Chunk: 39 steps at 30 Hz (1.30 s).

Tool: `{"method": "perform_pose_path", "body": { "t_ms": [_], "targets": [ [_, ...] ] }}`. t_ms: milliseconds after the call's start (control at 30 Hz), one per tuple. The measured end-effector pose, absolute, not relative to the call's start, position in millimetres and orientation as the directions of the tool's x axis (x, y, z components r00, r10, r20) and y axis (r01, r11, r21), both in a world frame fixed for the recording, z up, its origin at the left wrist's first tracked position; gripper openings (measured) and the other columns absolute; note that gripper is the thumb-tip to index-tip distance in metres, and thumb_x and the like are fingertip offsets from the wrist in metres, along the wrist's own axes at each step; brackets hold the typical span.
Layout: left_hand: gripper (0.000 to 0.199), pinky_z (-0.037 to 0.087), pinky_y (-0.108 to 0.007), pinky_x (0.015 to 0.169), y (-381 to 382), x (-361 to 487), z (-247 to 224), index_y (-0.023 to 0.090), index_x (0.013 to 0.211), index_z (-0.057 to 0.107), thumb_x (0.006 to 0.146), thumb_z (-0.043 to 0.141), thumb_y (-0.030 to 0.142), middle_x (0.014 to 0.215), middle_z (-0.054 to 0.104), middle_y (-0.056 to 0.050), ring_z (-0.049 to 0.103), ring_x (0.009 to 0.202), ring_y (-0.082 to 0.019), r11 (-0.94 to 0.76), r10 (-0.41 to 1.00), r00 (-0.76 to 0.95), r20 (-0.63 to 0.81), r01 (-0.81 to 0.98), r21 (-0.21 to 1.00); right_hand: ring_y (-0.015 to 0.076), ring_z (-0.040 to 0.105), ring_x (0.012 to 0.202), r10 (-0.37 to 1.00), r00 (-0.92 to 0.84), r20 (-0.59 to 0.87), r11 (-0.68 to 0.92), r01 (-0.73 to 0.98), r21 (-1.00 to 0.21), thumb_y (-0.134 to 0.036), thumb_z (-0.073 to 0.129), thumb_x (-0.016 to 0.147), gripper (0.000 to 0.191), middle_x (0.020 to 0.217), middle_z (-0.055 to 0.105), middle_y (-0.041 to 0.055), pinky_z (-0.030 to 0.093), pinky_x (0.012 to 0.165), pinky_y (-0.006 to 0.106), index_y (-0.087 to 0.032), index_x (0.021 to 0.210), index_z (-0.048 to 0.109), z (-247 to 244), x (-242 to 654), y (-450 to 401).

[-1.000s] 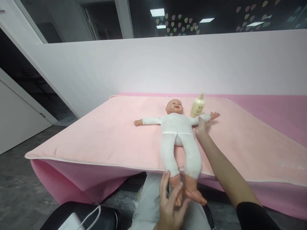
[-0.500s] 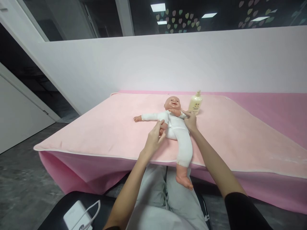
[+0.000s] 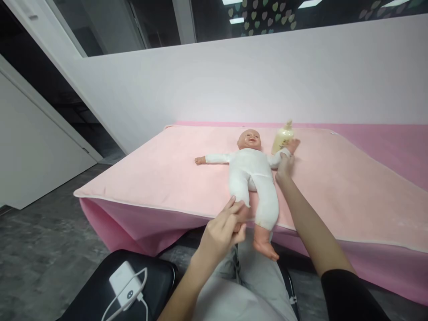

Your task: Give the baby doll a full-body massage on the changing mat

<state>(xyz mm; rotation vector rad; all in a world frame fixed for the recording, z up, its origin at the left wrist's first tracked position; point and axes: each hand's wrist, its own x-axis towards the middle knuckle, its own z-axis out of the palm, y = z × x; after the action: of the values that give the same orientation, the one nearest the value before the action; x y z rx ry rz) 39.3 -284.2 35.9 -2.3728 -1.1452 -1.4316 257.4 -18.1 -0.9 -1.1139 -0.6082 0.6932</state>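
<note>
A baby doll (image 3: 253, 165) with a white cloth body lies on its back on the pink towel (image 3: 150, 174), head toward the wall. My left hand (image 3: 222, 229) is closed around the doll's lower leg on the left side, which it mostly covers. With my right hand (image 3: 285, 167) I grip the doll's arm on the right side near the wrist, and the doll's hand pokes out above my fingers. The other leg hangs over the table's front edge. Just behind the held arm stands a pale yellow pump bottle (image 3: 283, 136), partly hidden by the doll's hand.
A white power bank (image 3: 125, 283) with a cable rests on a black chair (image 3: 157, 272) at the lower left. Behind the table rises a white wall (image 3: 214, 84) with a window above. A pink cloth (image 3: 140, 232) hangs below the towel's front edge.
My right hand has drawn the doll's arm from across its chest outward to the right. My left hand has brought the bent leg down and straightened it toward the front edge.
</note>
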Motion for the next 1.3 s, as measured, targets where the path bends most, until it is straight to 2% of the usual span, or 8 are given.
{"method": "perform_pose_path", "body": {
  "t_ms": [167,400,667,767,833,1000,1100,1300],
  "targets": [
    [0.007,0.052,-0.030,0.092,-232.3,22.1,57.0,0.018,0.087,0.058,0.088,0.051,0.021,0.113,0.068,-0.011,0.059,0.116,-0.022,-0.686,0.578,0.224,0.785,0.654,0.319,0.0170,0.057,0.107,0.674,0.666,0.321,0.431,-0.001,-0.902,-0.019,0.049,0.071,0.054,0.120,0.058,0.0044,0.046,0.094,0.032,-0.021,0.125,0.050,-0.1,258.9,-22.4],
    [0.009,0.051,-0.028,0.077,-136.4,28.0,57.5,0.018,0.081,0.056,0.086,0.053,0.025,0.096,0.071,-0.008,0.068,0.089,-0.019,-0.596,0.762,0.273,0.587,0.650,0.471,0.0198,0.059,0.092,0.774,0.166,0.611,0.500,0.431,-0.751,-0.010,0.048,0.063,0.044,0.095,0.066,0.0061,0.045,0.092,0.037,-0.017,0.099,0.072,-0.1,247.2,-36.2],
    [0.018,0.047,-0.033,0.091,-226.8,30.5,81.0,0.018,0.079,0.059,0.090,0.049,0.027,0.086,0.069,-0.007,0.062,0.101,-0.020,-0.745,0.593,0.220,0.775,0.516,0.424,0.0206,0.060,0.096,0.639,0.639,0.429,0.462,0.128,-0.878,-0.020,0.058,0.068,0.050,0.108,0.062,0.0088,0.047,0.089,0.036,-0.012,0.118,0.056,0.3,247.1,-23.7],
    [0.025,0.047,-0.036,0.094,-257.5,44.7,46.8,0.018,0.075,0.056,0.093,0.045,0.031,0.074,0.066,-0.004,0.065,0.080,-0.015,-0.789,0.608,0.296,0.737,0.327,0.520,0.0207,0.058,0.100,0.585,0.775,0.239,0.365,0.011,-0.931,-0.021,0.052,0.071,0.052,0.114,0.056,0.0101,0.048,0.090,0.036,-0.013,0.123,0.046,1.7,251.7,-22.0],
    [0.030,0.053,-0.032,0.081,-260.8,49.3,32.2,0.018,0.072,0.055,0.093,0.044,0.036,0.065,0.062,-0.003,0.062,0.068,-0.014,-0.792,0.611,0.305,0.731,0.224,0.568,0.0204,0.056,0.102,0.562,0.791,0.244,0.349,0.041,-0.936,-0.021,0.051,0.072,0.054,0.116,0.054,0.0092,0.047,0.091,0.036,-0.016,0.125,0.043,3.5,252.8,-25.1],
    [0.046,0.052,-0.031,0.063,-216.9,41.0,63.9,0.019,0.053,0.046,0.092,0.043,0.044,0.050,0.052,-0.001,0.057,0.054,-0.013,-0.754,0.653,0.084,0.752,-0.021,0.657,0.0232,0.054,0.100,0.671,0.381,0.636,0.448,0.475,-0.757,-0.016,0.051,0.069,0.049,0.104,0.059,0.0064,0.041,0.097,0.041,-0.020,0.117,0.059,8.0,244.2,-39.2],
    [0.049,0.051,-0.030,0.058,-169.3,44.0,78.2,0.019,0.051,0.045,0.084,0.054,0.054,0.047,0.051,0.001,0.055,0.048,-0.012,-0.691,0.721,0.014,0.693,-0.066,0.720,0.0246,0.053,0.094,0.753,0.018,0.657,0.467,0.689,-0.554,-0.011,0.050,0.067,0.048,0.094,0.059,0.0075,0.041,0.094,0.042,-0.021,0.110,0.067,9.7,242.0,-43.9],
    [0.055,0.044,-0.024,0.048,-138.9,55.7,72.2,0.017,0.040,0.041,0.076,0.065,0.051,0.040,0.049,0.002,0.050,0.042,-0.009,-0.626,0.778,0.004,0.628,-0.084,0.776,0.0235,0.054,0.086,0.758,0.038,0.651,0.437,0.711,-0.550,-0.014,0.050,0.067,0.051,0.089,0.060,0.0070,0.044,0.086,0.039,-0.022,0.115,0.066,10.9,246.0,-44.1]
  ]
}}
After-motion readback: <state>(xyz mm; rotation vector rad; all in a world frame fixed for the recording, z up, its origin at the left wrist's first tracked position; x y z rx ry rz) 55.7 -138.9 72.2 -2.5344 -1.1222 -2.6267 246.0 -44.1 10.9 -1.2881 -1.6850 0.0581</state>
